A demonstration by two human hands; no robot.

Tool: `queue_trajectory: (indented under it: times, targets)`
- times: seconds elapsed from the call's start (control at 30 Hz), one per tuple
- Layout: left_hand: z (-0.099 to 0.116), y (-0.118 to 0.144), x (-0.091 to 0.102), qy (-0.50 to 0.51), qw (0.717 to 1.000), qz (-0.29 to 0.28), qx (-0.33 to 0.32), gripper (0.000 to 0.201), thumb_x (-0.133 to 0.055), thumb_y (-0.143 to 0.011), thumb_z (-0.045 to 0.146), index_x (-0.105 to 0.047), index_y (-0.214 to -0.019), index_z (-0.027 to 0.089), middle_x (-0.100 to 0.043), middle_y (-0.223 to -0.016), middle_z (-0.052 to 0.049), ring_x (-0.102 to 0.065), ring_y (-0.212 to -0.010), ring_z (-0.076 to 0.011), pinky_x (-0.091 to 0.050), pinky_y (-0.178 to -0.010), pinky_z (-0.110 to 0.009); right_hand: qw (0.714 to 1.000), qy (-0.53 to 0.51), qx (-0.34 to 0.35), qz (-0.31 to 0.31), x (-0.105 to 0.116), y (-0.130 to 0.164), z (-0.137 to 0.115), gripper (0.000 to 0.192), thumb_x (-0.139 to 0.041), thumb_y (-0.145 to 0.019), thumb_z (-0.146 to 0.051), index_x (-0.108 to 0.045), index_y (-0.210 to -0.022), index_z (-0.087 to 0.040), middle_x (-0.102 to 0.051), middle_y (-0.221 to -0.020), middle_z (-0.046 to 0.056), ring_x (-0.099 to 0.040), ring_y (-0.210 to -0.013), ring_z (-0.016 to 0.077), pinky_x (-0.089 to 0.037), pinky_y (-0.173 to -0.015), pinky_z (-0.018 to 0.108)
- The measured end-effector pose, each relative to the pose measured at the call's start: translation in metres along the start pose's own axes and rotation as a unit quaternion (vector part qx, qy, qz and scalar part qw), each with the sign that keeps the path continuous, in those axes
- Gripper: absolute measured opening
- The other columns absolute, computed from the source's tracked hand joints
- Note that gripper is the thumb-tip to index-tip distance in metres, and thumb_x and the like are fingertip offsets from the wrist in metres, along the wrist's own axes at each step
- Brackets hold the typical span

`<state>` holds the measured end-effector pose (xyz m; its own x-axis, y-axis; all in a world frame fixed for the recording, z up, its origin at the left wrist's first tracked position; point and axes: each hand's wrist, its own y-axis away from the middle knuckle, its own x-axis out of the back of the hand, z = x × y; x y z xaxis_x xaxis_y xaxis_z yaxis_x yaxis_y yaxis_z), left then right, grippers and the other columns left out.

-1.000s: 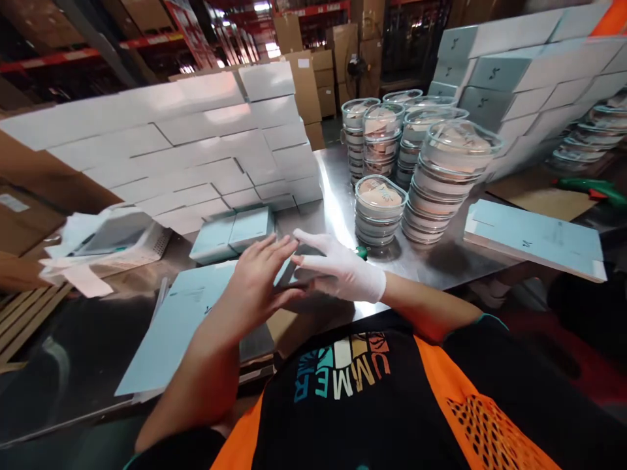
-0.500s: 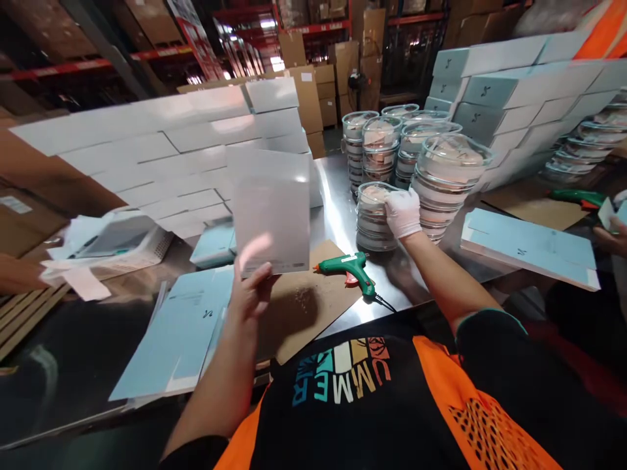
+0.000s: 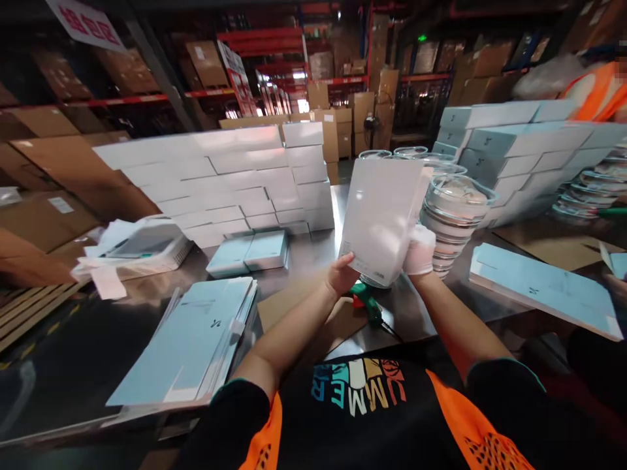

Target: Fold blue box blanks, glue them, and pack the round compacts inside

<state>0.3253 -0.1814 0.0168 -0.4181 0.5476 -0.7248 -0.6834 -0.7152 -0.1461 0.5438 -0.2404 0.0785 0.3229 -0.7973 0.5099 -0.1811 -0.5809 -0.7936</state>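
Note:
My bare left hand [image 3: 343, 273] grips the lower left corner of a white flat-faced carton [image 3: 382, 215], held upright and slightly tilted. My white-gloved right hand [image 3: 420, 249] is at the carton's right edge, its fingers mostly hidden. Whether it grips the carton or glassware behind it, I cannot tell. The rounded glass bottom of a stack of containers [image 3: 375, 282] shows just under the carton, which covers the rest. Below my hands lies a green glue gun [image 3: 369, 303], partly hidden, near a cardboard sheet [image 3: 343, 323] on the metal table.
Stacked round glass containers [image 3: 448, 215] stand to the right. White boxes [image 3: 235, 176] form a wall at the back left, with small blue boxes [image 3: 249, 253] before it. Flat blue cartons [image 3: 186, 339] lie left, more cartons [image 3: 543, 281] right. A white basket [image 3: 147, 248] stands far left.
My left hand has brought the white carton rightward, in front of the glass stack beside my right hand. The carton now hides most of that stack and part of the glue gun.

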Motion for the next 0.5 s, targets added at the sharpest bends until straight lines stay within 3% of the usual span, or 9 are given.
queue_trajectory:
  times: [0.13, 0.27, 0.4, 0.5]
  targets:
    - [0.004, 0.006, 0.014, -0.034, 0.999, -0.023, -0.020, 0.077, -0.094, -0.068, 0.043, -0.071, -0.137, 0.019, -0.086, -0.127, -0.013, -0.069, -0.145, -0.0439, -0.049, -0.126, -0.056, 0.997, 0.018, -0.037, 0.066, 0.011, 0.000, -0.007, 0.020, -0.063, -0.091, -0.030, -0.071, -0.074, -0.023, -0.077, -0.084, 0.012, -0.071, -0.089, 0.0308, -0.058, -0.086, 0.043]
    - [0.001, 0.022, 0.020, -0.066, 0.998, -0.019, 0.005, 0.084, -0.097, -0.062, 0.049, -0.070, -0.135, 0.017, -0.086, -0.116, -0.014, -0.075, -0.132, -0.0455, -0.052, -0.120, -0.058, 0.985, -0.048, -0.046, 0.159, 0.016, -0.007, -0.024, 0.027, -0.057, -0.099, -0.032, -0.082, -0.098, -0.020, -0.083, -0.104, 0.014, -0.076, -0.102, 0.0315, -0.061, -0.099, 0.048]
    - [0.017, 0.049, 0.035, -0.138, 0.986, 0.061, -0.074, 0.089, -0.098, -0.063, 0.053, -0.063, -0.140, 0.022, -0.081, -0.118, -0.011, -0.076, -0.117, -0.0370, -0.058, -0.106, -0.051, 0.969, -0.081, -0.042, 0.227, 0.040, -0.028, -0.035, 0.027, -0.063, -0.099, -0.029, -0.084, -0.112, -0.019, -0.083, -0.114, 0.016, -0.077, -0.113, 0.0316, -0.059, -0.112, 0.052]
    - [0.044, 0.078, 0.062, -0.205, 0.959, 0.139, -0.135, 0.101, -0.101, -0.062, 0.045, -0.051, -0.148, 0.029, -0.075, -0.126, -0.006, -0.073, -0.110, -0.0277, -0.058, -0.098, -0.043, 0.947, -0.125, -0.048, 0.292, 0.073, -0.041, -0.042, 0.021, -0.070, -0.095, -0.029, -0.084, -0.103, -0.017, -0.084, -0.104, 0.015, -0.077, -0.101, 0.0293, -0.062, -0.103, 0.048]
